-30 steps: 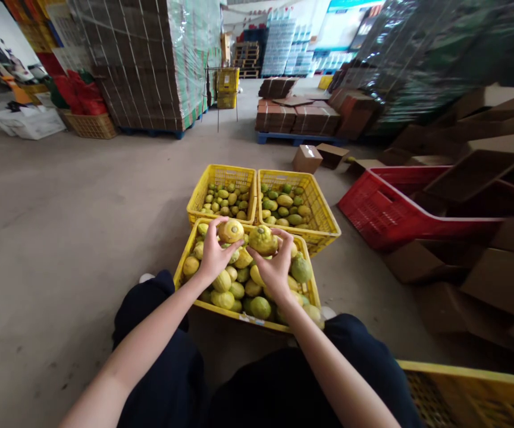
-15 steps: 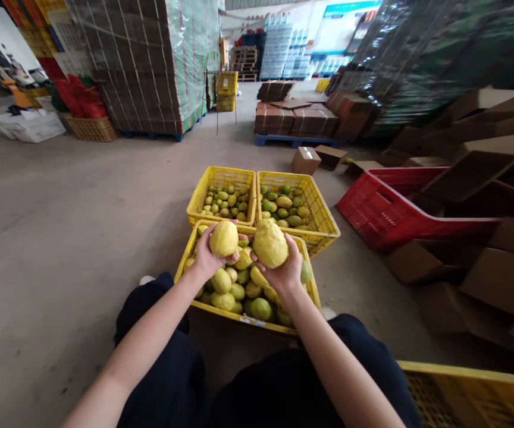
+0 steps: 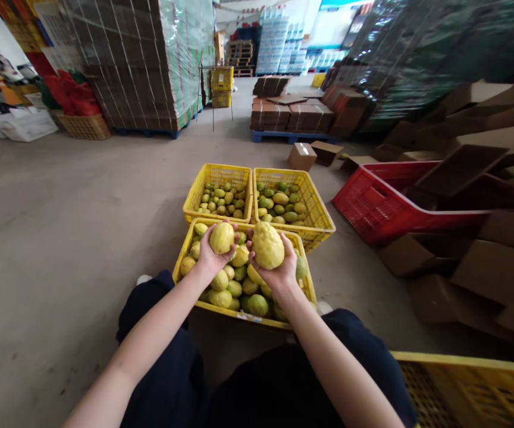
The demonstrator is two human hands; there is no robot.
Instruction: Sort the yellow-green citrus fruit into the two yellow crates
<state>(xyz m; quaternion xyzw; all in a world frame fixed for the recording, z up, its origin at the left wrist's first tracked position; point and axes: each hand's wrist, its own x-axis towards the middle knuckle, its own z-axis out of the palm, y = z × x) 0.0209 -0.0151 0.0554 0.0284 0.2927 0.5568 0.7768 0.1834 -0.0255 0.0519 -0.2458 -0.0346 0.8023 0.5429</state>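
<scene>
My left hand [image 3: 211, 259] is closed around a smooth-looking, lightly ribbed yellow fruit [image 3: 222, 238], resembling a citron. A larger, knobbly yellow fruit [image 3: 268, 245] of similar kind rests in my right hand [image 3: 284, 272], whose fingers curl round its underside and sides. Both are held side by side, slightly apart, above a yellow plastic crate [image 3: 239, 315] between my legs. Several yellow and green fruits [image 3: 257, 305] fill that crate, partly hidden by my hands and forearms.
Behind stand two more yellow crates, a left one [image 3: 193, 196] and a right one [image 3: 318, 209], holding smaller fruits. To the right are a red crate [image 3: 364, 205] and loose cardboard boxes [image 3: 507, 279]. Another yellow crate [image 3: 462, 362] is at lower right. Wrapped pallet stacks [image 3: 123, 65] stand farther off.
The view has shifted slightly, so the surroundings sit a little further left and higher. Both hands keep hold of their fruits, which look slightly turned.
</scene>
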